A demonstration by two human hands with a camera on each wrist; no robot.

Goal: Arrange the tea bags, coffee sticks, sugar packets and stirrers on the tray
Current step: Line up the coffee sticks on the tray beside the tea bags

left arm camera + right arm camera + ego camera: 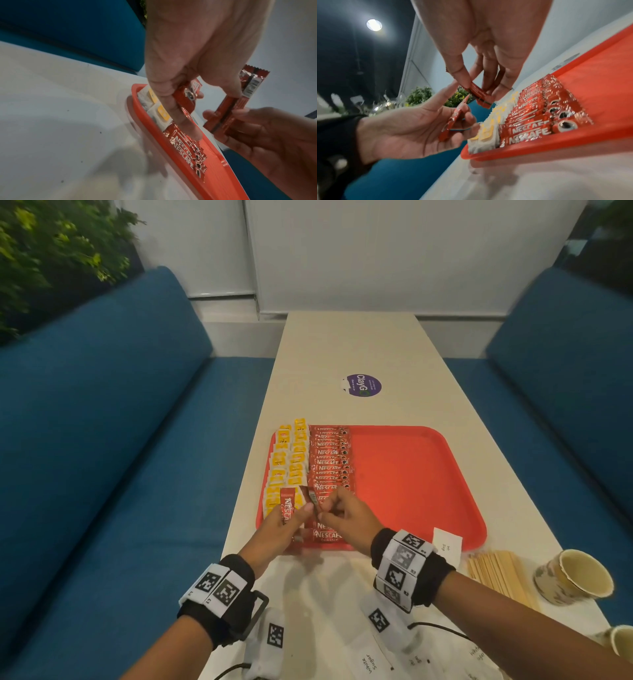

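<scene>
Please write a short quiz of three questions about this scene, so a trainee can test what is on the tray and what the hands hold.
1. True or false: the wooden stirrers already lie on the red tray.
2. What does the right hand pinch? A) a tea bag B) a coffee stick C) a sugar packet
3. Fill in: on the tray, the tea bags lie to the ____ of the coffee sticks, seen from the person.

Key: 1 false, they lie on the table beside the paper cup. 2 B; the left hand holds a coffee stick too. 3 left.
</scene>
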